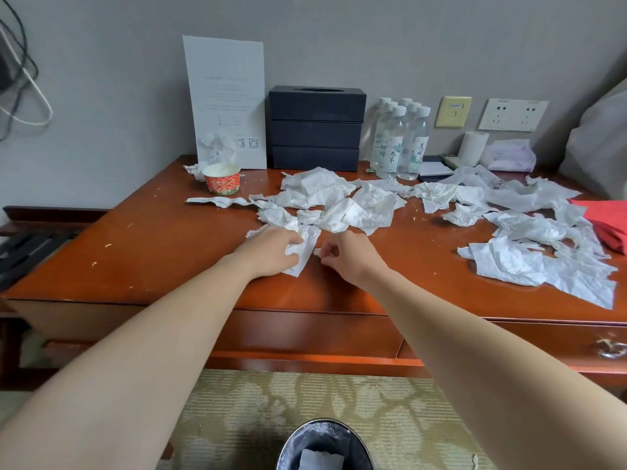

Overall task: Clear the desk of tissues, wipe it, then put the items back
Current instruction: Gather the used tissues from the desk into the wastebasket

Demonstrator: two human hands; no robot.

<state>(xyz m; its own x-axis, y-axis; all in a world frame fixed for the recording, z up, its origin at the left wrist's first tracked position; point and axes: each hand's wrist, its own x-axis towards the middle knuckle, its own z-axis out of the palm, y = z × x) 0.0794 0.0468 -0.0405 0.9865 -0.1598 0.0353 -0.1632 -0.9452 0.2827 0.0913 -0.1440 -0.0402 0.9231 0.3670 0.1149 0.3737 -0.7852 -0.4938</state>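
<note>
With the left hand (271,251) clamped round a crumpled tissue (300,254) and the right hand (346,256) pinching a scrap (318,251), better rake in the heap (339,205) at 12 o'clock before feeding the bin (325,423) at 6 o'clock.

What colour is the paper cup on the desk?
The paper cup is red with a small pale pattern; head view.

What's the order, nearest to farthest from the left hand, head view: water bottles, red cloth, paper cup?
From the left hand:
1. Paper cup, back left.
2. Water bottles, back, right of centre.
3. Red cloth, far right edge.
</note>
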